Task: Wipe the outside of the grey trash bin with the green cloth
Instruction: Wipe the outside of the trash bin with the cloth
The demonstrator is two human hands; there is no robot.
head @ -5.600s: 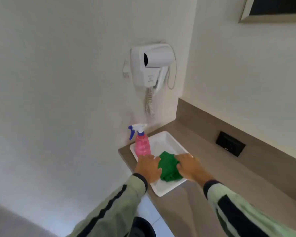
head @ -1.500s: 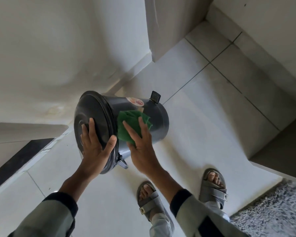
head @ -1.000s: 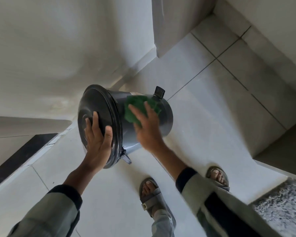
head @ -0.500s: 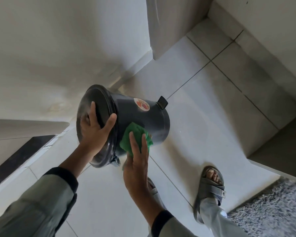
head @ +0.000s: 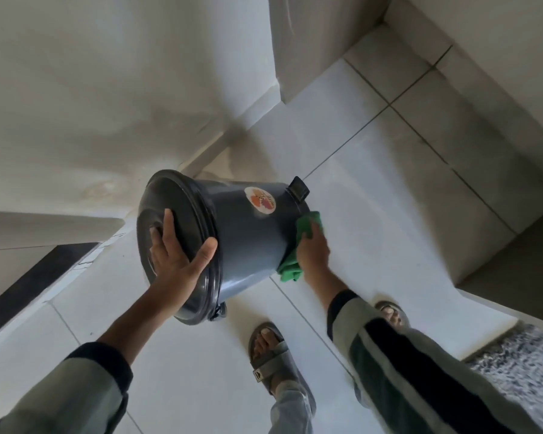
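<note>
Head view: grey trash bin [head: 248,233] held tilted above the tiled floor [head: 373,198].
The left hand [head: 176,261] spreads open fingers over the lid [head: 157,214] at nine o'clock; the right hand [head: 312,249] presses the bunched green cloth [head: 298,242] against the bin's base at three o'clock, fingers curled on it.
</note>
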